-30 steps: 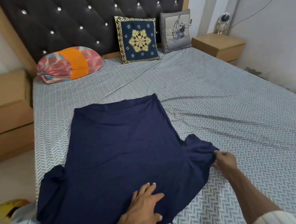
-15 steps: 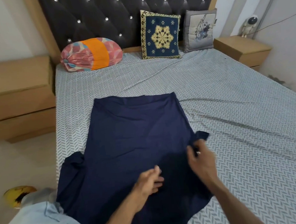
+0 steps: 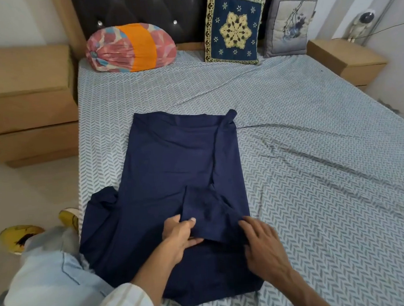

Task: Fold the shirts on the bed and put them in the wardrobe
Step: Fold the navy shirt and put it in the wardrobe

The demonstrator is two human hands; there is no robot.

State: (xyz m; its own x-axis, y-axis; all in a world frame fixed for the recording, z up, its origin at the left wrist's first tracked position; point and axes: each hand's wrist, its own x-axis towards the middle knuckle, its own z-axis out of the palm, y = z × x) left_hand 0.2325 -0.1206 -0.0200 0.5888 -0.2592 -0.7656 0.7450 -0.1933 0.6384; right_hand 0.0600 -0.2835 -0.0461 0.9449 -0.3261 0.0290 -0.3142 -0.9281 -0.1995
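A navy blue shirt (image 3: 173, 168) lies flat on the bed (image 3: 313, 161), its hem toward the headboard. Its right side is folded inward over the body, and the right sleeve lies across the middle. My left hand (image 3: 180, 235) pinches the edge of that folded sleeve between thumb and fingers. My right hand (image 3: 264, 245) rests flat on the shirt's right edge with fingers spread. The left sleeve (image 3: 100, 205) hangs bunched over the bed's left edge. No wardrobe is in view.
A round pink and orange bolster (image 3: 130, 49) and two square cushions (image 3: 234, 29) lean against the dark headboard. Wooden nightstands stand at the left (image 3: 27, 101) and the right (image 3: 346, 58). My leg in light jeans (image 3: 48, 282) is beside the bed's left edge.
My right hand carried the shirt's right sleeve and side inward over the body, then let go. My left hand took hold of the folded sleeve. The view shifted right and closer.
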